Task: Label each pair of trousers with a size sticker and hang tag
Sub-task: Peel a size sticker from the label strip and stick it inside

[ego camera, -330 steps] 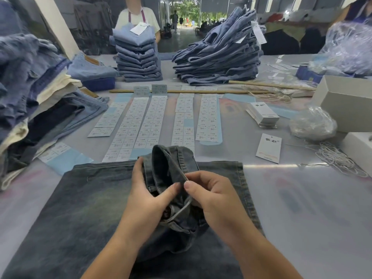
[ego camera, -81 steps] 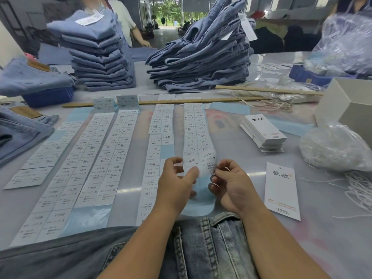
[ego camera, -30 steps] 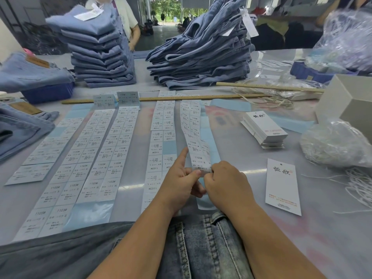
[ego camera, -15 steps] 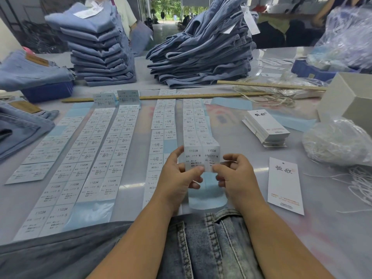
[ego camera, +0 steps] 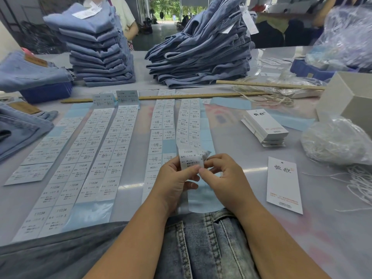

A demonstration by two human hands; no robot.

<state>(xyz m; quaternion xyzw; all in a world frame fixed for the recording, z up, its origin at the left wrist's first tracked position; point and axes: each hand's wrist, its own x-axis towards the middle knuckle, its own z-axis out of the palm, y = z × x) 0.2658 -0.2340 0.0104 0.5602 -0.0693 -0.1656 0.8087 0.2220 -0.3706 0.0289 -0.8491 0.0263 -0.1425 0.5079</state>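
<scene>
Right hand point(ego camera: 225, 178) now peeling sticker point(ego camera: 190, 160) corner — left hand point(ego camera: 173, 180) still pinching strip.

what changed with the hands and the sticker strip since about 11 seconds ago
Both hands let go of the trousers waistband. The left hand now holds the near end of the sticker strip lifted, while the right hand pinches a sticker at its corner. The hang tag stayed put.

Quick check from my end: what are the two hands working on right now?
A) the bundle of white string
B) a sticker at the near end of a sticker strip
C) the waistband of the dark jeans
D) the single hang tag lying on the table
B: the left hand and right hand both pinch a size sticker at the strip's lifted near end; the hang tag lies untouched to the right.
</scene>
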